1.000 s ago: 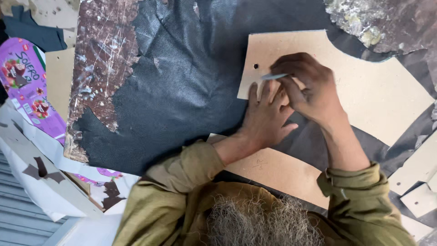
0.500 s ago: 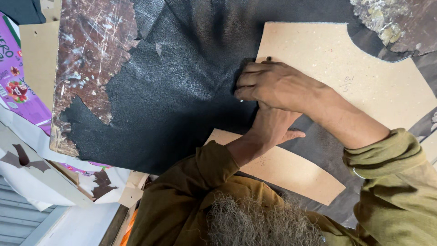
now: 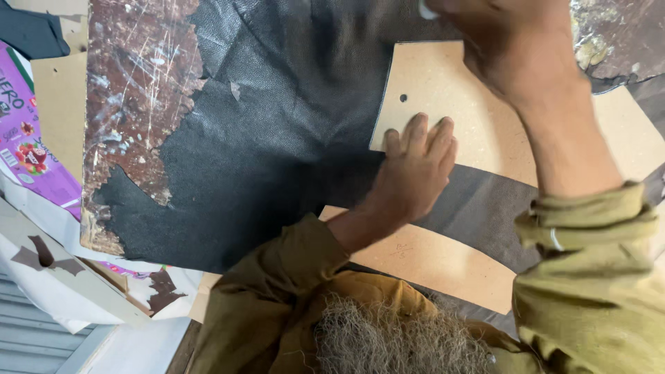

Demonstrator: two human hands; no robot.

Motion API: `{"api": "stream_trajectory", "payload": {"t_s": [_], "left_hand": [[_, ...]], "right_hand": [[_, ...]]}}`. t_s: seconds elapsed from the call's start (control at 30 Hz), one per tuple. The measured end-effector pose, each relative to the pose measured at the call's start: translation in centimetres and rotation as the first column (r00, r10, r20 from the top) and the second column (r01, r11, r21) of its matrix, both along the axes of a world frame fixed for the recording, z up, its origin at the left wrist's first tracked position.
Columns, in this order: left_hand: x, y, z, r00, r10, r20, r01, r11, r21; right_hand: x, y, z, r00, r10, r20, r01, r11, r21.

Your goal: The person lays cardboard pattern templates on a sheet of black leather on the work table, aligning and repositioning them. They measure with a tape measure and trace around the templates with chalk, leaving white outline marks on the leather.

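a: where is your left hand [image 3: 415,170]?
b: flat, fingers spread, pressing the tan cardboard shape [image 3: 478,118] on the black leather [image 3: 263,145].
a: your right hand [image 3: 512,48]?
b: closed on something pale at the shape's top edge; can't tell what.

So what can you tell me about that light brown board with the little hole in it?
The board with the hole looks like thin tan cardboard, cut with a curved lower edge and one small round hole near its left side. It lies flat on the black leather sheet. The left hand presses flat on its lower left part; the right hand rests over its top.
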State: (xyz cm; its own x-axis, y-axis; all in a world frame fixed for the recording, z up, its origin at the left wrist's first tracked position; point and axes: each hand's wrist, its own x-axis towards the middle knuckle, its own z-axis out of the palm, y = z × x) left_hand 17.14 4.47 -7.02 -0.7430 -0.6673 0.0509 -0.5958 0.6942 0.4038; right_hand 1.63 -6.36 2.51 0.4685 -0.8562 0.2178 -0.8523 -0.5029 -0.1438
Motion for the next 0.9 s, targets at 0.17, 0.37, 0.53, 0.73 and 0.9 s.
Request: {"api": "stream_trajectory", "payload": {"t_s": [0.17,0.37,0.53,0.73,0.9], "left_hand": [[3.3,-8.9,-3.0,0.893,-0.248,-0.374,0.327,0.931,0.161],[0.5,-11.9,-4.3,0.921,-0.282,-0.27,0.233,0.952,-0.198],[-1.9,-11.5,-3.9,0.974,-0.226,-0.011,0.213,0.934,-0.286],[-4.8,-10.7,-0.3,0.892,-0.232,0.388,0.312,0.937,-0.158],[-6.1,-10.2,4.5,0.797,-0.297,0.525,0.344,0.939,0.007]], "right_hand": [[2.9,12.6,-4.0,0.53,-0.224,0.818,0.41,0.912,-0.017],[5.0,16.1,-11.0,0.84,-0.208,0.501,0.164,0.978,0.13],[5.7,13.2,-9.1,0.851,-0.004,0.525,0.013,1.0,-0.015],[-0.4,17.2,-8.7,0.922,-0.002,0.387,0.039,0.995,-0.089],[-11.2,25.2,-8.3,0.939,-0.205,0.276,0.223,0.974,-0.035]]}}
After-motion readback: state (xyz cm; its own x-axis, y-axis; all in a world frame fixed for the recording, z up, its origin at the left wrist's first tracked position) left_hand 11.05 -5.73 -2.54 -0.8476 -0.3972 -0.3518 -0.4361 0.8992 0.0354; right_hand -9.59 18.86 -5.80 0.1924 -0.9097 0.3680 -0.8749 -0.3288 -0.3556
